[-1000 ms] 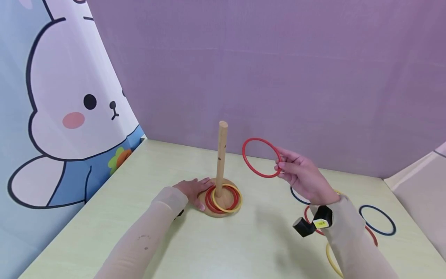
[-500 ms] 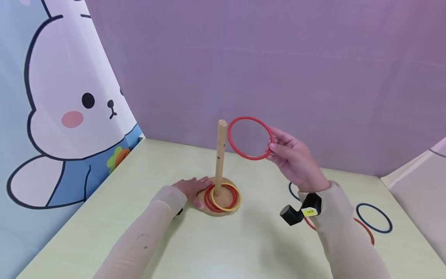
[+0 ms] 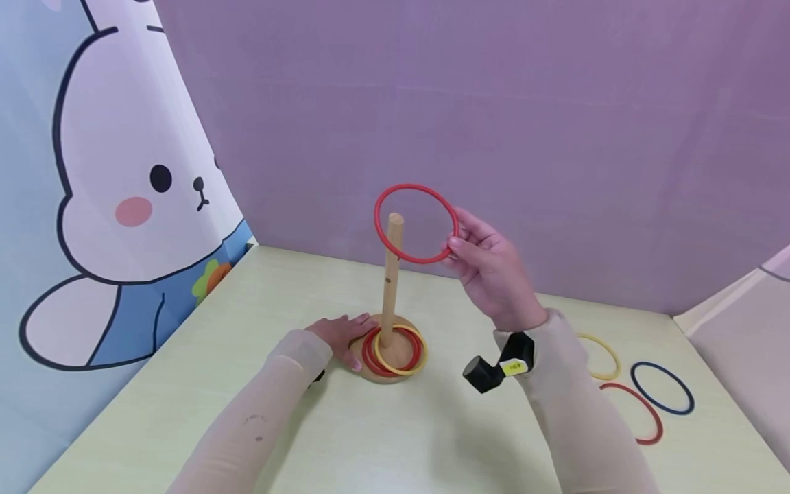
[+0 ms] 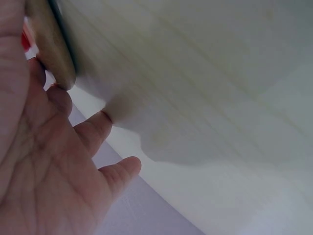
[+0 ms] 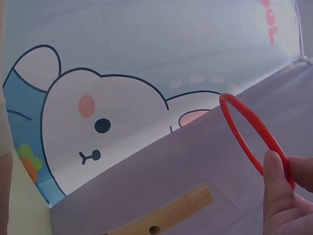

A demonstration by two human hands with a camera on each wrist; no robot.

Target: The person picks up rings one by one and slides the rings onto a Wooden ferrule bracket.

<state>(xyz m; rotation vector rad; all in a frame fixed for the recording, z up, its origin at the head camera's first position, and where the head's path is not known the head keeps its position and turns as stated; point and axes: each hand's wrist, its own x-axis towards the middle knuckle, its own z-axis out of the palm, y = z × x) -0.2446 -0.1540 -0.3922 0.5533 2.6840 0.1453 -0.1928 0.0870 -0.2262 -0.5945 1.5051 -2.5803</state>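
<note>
My right hand (image 3: 490, 274) pinches a red ring (image 3: 422, 261) by its right side, between thumb and fingers. The ring is tilted and overlaps the top of an upright wooden post (image 3: 391, 288) in the head view. In the right wrist view the held ring (image 5: 249, 117) is apart from the post's tip (image 5: 200, 196). My left hand (image 3: 341, 337) rests on the left edge of the round wooden base (image 3: 400, 354), fingers extended. Red rings (image 3: 368, 357) and a yellow ring (image 3: 426, 350) lie around the foot of the post. The left wrist view shows the palm (image 4: 54, 156) beside the base's edge.
At the right of the pale table (image 3: 345, 439) lie a yellow ring (image 3: 618, 365), a red ring (image 3: 659, 420) and a dark blue ring (image 3: 691, 400), partly behind my right sleeve. A purple cloth (image 3: 555, 137) hangs behind, a cartoon-printed cloth (image 3: 105, 130) at the left.
My right hand has carried the red ring up and to the left, from beside the post to its top. My left hand has stayed on the base.
</note>
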